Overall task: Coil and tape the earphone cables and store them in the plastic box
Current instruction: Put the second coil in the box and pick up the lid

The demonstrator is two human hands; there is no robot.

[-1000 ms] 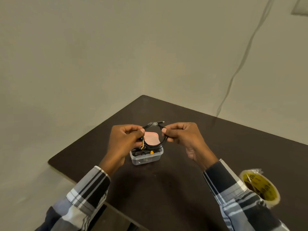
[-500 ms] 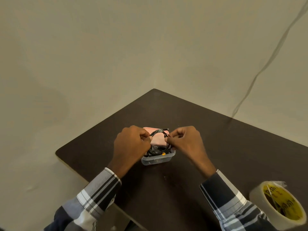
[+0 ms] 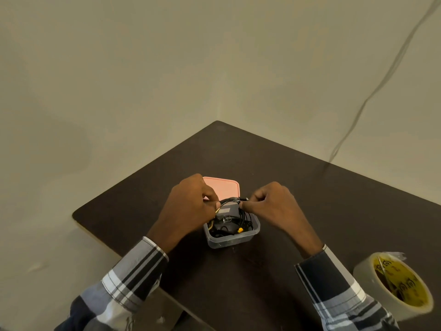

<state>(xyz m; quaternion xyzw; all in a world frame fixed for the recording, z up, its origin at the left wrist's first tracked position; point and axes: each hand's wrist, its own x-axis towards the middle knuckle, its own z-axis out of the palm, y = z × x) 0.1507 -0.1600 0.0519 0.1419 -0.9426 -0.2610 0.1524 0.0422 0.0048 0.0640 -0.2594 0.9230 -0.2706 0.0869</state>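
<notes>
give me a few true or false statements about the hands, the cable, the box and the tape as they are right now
1. Both hands pinch the coiled earphone cable over the plastic box. True: the left hand and the right hand each hold one side of it.
2. The pink lid is pressed onto the box. False: the pink lid lies on the table behind the open box.
3. The box already holds dark cables. True.
4. The tape roll is in the right hand. False: the tape roll sits on the table by the right sleeve, untouched.
5. The box stands on the floor. False: it stands on the table.
</notes>
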